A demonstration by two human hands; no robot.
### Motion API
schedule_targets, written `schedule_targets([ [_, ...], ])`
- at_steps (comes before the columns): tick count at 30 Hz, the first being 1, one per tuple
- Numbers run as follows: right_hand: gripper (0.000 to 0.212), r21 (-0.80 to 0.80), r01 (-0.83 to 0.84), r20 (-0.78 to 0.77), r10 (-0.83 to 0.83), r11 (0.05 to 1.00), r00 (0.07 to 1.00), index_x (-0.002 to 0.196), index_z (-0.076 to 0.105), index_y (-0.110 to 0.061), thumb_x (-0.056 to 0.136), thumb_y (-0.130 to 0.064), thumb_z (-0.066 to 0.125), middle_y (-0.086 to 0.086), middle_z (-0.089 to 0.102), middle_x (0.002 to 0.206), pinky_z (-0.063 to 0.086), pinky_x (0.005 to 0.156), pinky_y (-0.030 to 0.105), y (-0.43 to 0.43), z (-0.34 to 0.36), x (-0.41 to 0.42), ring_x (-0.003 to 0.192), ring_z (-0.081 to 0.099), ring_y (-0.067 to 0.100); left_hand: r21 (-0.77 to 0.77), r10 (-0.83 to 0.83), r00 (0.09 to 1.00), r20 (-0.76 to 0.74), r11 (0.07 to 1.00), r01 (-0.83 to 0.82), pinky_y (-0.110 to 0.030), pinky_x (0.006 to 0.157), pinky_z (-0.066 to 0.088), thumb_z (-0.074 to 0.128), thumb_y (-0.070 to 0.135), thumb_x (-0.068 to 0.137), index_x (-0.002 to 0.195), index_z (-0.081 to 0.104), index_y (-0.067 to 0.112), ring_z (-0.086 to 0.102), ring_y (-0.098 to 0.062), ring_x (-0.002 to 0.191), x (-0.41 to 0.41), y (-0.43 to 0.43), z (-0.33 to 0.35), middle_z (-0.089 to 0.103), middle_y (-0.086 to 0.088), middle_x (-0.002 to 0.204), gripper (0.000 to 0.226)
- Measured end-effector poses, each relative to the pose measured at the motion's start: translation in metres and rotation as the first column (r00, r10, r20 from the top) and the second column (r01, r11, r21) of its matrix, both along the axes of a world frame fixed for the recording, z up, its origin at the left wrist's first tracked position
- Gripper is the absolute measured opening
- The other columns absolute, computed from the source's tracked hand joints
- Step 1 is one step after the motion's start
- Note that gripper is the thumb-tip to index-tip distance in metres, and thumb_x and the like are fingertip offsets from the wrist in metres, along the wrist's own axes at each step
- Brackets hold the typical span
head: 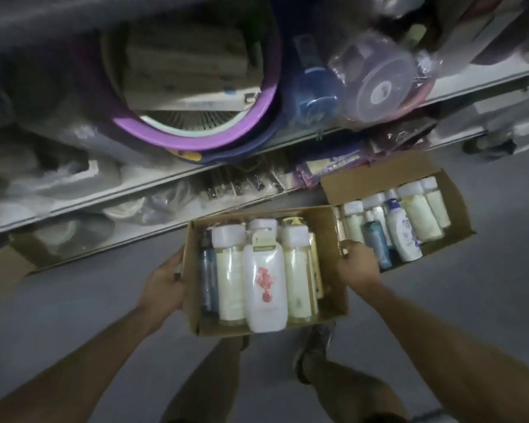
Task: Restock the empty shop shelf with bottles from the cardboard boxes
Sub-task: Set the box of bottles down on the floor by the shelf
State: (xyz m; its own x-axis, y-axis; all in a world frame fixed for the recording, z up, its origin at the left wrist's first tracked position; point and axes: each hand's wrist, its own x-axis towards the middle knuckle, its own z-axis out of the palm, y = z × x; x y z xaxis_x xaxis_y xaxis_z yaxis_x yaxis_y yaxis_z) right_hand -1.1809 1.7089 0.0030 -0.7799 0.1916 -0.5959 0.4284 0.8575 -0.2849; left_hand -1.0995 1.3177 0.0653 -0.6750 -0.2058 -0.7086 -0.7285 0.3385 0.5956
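Head view: both bare forearms reach down to a brown corrugated cardboard box (193,303), open at the top, held low in front of the shelving and over the person's legs and one shoe (313,349). The left hand (165,280) clasps the box's left wall, its fingers bent round the edge. The right hand (359,267) grasps the right wall, with fingertips hooked over the rim.

Smooth plastic bottles fill the box tightly. At least five show: a broad white bottle with a red flower print (266,282) in the middle, two tall cream bottles with square white caps (230,270) on either side of it, a slim blue bottle (209,279) at the left wall, and one with a yellow pump top at the back right.

A second cardboard box (379,178) sits on the matt grey floor (74,300) just to the right, with one flap folded up. It holds more bottles – several cream ones with white caps, a rounded white bottle with a blue cap (401,232) and a teal bottle (377,244). The blur prevents an exact count.

Behind both boxes run white shelf boards (129,192). On the upper one stand a round plastic basin with a purple rim (196,131) and a clear round lidded tub in crinkled film (379,83) – the goods lower down are too blurred to name
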Motion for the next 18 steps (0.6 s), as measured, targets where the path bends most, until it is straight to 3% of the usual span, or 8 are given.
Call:
schedule_targets([
  [2,0.015,-0.004,-0.024,-0.02,0.024,1.0,1.0,0.101,0.076,-0.017,0.091,-0.01,0.067,0.0,0.064,0.081,0.051,0.075,0.028,0.007,-0.036,-0.009,0.09,0.073,0.031,-0.009,0.035,0.999,0.008,0.999,-0.035,-0.06,0.069,0.066,0.063,-0.008,0.088,0.146,0.052,0.063,0.078,-0.038,0.087,0.001,0.009,-0.033,0.08,-0.009,0.098,0.092],
  [6,0.011,-0.005,-0.046,-0.049,0.045,0.999,0.998,0.099,0.078,-0.017,0.094,-0.016,0.068,0.001,0.066,0.08,0.052,0.066,0.029,0.012,-0.098,-0.025,0.075,0.066,0.024,-0.022,0.078,0.997,0.023,0.997,-0.078,-0.057,0.066,0.067,0.064,-0.011,0.086,0.123,0.057,0.077,0.079,-0.033,0.083,0.009,0.018,-0.101,0.082,-0.001,0.089,0.096],
  [10,0.014,0.022,-0.067,-0.094,0.069,0.998,0.993,0.103,0.077,-0.018,0.093,-0.012,0.069,0.002,0.066,0.085,0.05,0.076,0.029,0.016,-0.155,-0.028,0.089,0.071,0.027,0.059,0.102,0.995,-0.001,0.993,-0.102,-0.061,0.07,0.066,0.066,-0.004,0.088,0.142,0.054,0.066,0.079,-0.038,0.086,0.006,0.022,-0.167,0.082,-0.01,0.093,0.09],
  [15,0.023,0.115,-0.064,-0.14,0.08,0.991,0.987,0.11,0.08,-0.016,0.092,-0.01,0.067,0.012,0.076,0.098,0.058,0.083,0.038,0.004,-0.219,-0.016,0.091,0.072,0.034,0.043,0.099,0.995,0.003,0.994,-0.099,-0.055,0.065,0.067,0.061,-0.003,0.085,0.146,0.052,0.06,0.078,-0.039,0.084,0.01,0.013,-0.234,0.08,-0.011,0.09,0.088],
  [18,0.028,0.152,-0.07,-0.135,0.091,0.986,0.987,0.115,0.079,-0.021,0.092,-0.01,0.066,0.01,0.077,0.103,0.055,0.079,0.036,0.003,-0.251,-0.012,0.092,0.072,0.032,0.035,0.064,0.998,-0.021,0.997,-0.064,-0.051,0.061,0.067,0.061,0.0,0.083,0.136,0.054,0.069,0.078,-0.031,0.077,0.012,0.008,-0.273,0.08,-0.005,0.085,0.088],
])
